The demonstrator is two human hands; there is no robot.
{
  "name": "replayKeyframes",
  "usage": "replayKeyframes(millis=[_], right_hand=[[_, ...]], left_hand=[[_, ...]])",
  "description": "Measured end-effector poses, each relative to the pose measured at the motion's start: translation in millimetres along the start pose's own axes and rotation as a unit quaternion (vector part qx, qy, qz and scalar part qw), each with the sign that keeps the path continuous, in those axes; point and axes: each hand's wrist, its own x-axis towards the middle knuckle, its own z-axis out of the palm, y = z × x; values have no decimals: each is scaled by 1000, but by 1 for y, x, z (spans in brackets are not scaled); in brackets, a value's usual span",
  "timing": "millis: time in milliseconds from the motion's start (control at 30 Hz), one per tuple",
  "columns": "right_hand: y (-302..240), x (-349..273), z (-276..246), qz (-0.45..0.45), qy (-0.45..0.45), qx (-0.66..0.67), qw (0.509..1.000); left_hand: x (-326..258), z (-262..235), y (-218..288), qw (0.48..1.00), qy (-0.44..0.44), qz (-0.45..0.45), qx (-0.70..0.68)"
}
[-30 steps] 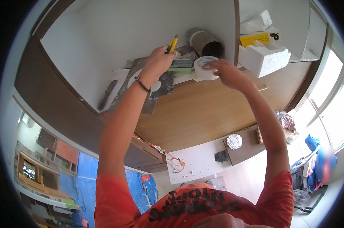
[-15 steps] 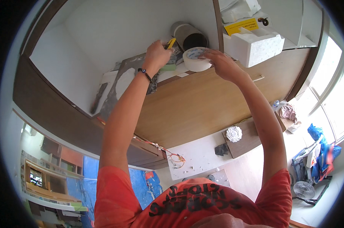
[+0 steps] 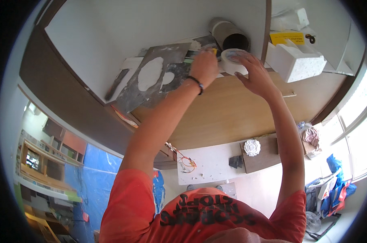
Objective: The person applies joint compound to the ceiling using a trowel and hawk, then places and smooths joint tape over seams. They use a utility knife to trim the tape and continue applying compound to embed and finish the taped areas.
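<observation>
— What are your hands doing?

— My left hand (image 3: 203,67) is curled shut around a yellow tool (image 3: 214,51). My right hand (image 3: 254,73) is spread open, fingers on the white tape roll (image 3: 233,60).

— Where's the roll?

— On the wooden counter (image 3: 232,113), beside the dark tube (image 3: 230,35).

Left hand (image 3: 204,67): raised to the shelf, closed around a small yellow tool (image 3: 214,51), mostly hidden by the knuckles
Wrist: dark bracelet (image 3: 197,83)
Right hand (image 3: 254,73): fingers spread, touching a roll of white tape (image 3: 233,60)
Behind the tape: dark open-ended tube (image 3: 228,35) lying on its side
Left of the hands: grey plaster-smeared boards (image 3: 159,75) leaning together
Right: white foam block (image 3: 295,61), yellow box (image 3: 287,38) just behind it
Below: wooden panel (image 3: 232,111); white plaster rosette (image 3: 252,147) on a brown board (image 3: 264,156)
</observation>
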Motion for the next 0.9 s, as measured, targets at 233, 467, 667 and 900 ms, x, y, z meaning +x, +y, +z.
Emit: replayKeyframes(millis=[233, 467, 667, 900], right_hand=[[-3, 6, 6, 10, 0, -3, 1000], [-5, 3, 7, 15, 12, -13, 1000], [-27, 5, -3, -6, 100, 46, 994], [-79, -46, 9, 121, 213, 265, 933]], left_hand=[[-7, 15, 25, 997, 19, -52, 58], [-26, 9, 24, 994, 55, -39, 91], [-87, -61, 4, 986, 164, -10, 39], [-193, -185, -103, 929, 273, -247, -48]])
